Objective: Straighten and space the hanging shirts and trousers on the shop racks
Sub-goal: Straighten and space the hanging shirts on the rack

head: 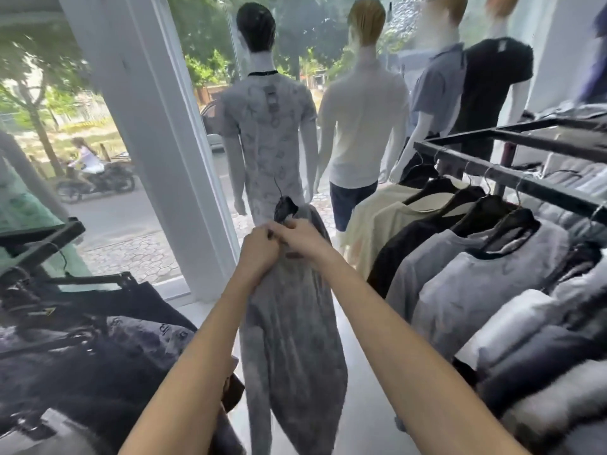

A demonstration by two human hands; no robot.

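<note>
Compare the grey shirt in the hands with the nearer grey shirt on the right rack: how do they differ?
The held grey shirt is off the rail, gripped near its top by the left hand and right hand; the rack grey shirt hangs untouched from the right rack. The held one droops bunched and narrow; the rack one spreads across its hanger. Both are grey, on dark hangers.

My left hand and right hand together pinch the top of a grey shirt on its black hanger, held clear of the right rack of hanging shirts and the left rack of dark clothes, with mannequins at the window ahead.
</note>
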